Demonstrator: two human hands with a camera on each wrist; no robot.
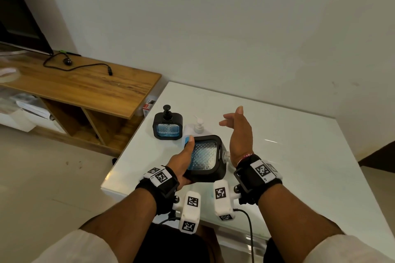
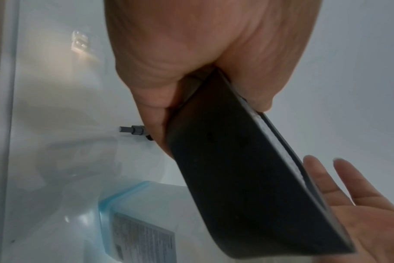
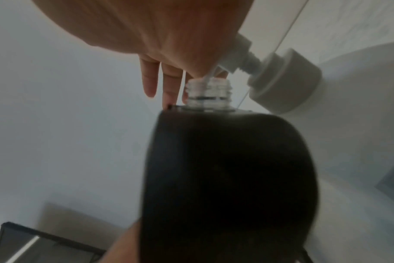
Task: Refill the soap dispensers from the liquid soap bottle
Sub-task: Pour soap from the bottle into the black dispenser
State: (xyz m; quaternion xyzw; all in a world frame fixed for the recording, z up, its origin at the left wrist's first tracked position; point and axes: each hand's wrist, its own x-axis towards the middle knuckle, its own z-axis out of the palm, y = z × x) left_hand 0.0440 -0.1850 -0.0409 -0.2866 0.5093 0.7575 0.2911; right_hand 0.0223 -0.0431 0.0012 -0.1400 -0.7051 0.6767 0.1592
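My left hand (image 1: 183,161) grips a black square soap dispenser (image 1: 206,159) and holds it tilted above the table, thumb on its clear patterned window. Its pump is off, and the bare threaded neck (image 3: 208,94) points toward my right wrist. My right hand (image 1: 234,123) hovers just right of it, fingers (image 3: 148,81) straight, holding nothing. The white liquid soap bottle (image 1: 197,127), with its pump (image 3: 281,83) on, stands behind the held dispenser. A second black dispenser (image 1: 167,127) stands upright at the left, pump fitted, blue liquid showing in its window.
The glossy white table (image 1: 288,156) runs along the wall. To its left stands a wooden TV bench (image 1: 85,83) with a cable and a screen (image 1: 19,19). The table's left edge lies close to the dispensers.
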